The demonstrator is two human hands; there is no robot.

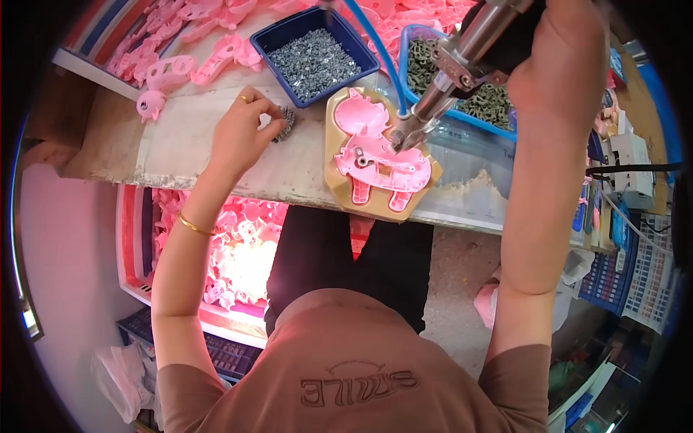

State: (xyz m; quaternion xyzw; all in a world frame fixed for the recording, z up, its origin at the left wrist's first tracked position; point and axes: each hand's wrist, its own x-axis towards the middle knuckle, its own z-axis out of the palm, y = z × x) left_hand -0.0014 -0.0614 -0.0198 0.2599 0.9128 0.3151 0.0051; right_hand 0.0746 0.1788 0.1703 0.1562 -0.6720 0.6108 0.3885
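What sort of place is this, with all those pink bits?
Probably a small toy-making workshop: there are heaps of pink plastic parts, a blue tray of small metal pieces, and a metal driver-like tool over a pink animal-shaped shell.

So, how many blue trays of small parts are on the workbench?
2: a dark blue tray behind the tan fixture and a lighter blue tray to its right, partly behind the tool. The right hand may hide others.
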